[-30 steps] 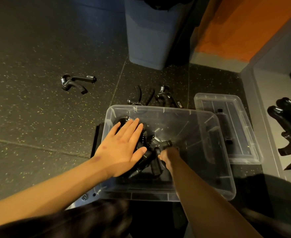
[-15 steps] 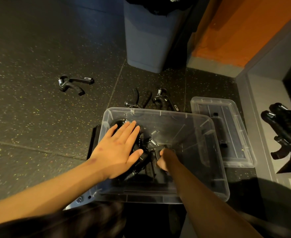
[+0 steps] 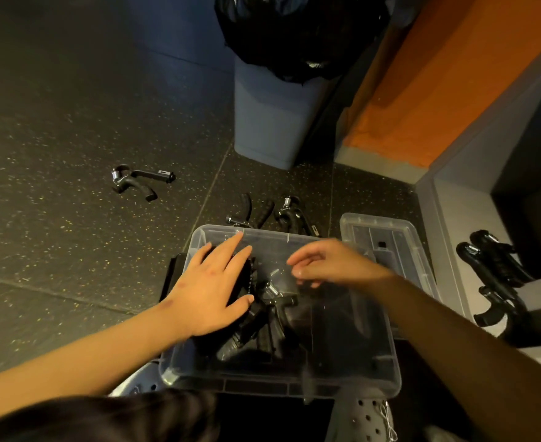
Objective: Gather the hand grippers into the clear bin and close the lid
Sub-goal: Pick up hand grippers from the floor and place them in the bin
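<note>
Grippers (image 3: pixel 263 317) lay piled in the clear bin (image 3: pixel 387 371); more sat on the floor (image 3: pixel 141 181) beyond. My left hand (image 3: pixel 213 288) pressed flat on them, my right (image 3: pixel 329 263) hovered loosely curled, empty. Lid (image 3: pixel 416 250) lay beside.

A gym: the speckled rubber floor (image 3: pixel 71 122), hand grippers (image 3: pixel 141 180) lying around, and a trash can (image 3: pixel 272 122) by an orange wall (image 3: pixel 438 74).

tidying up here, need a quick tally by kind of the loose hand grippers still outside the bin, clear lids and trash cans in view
hand grippers outside the bin: 5, namely 1 alone on the floor, 2 behind the clear bin and, as far as the tangle shows, 2 on the ledge
clear lid: 1
trash can: 1
total: 7
</note>
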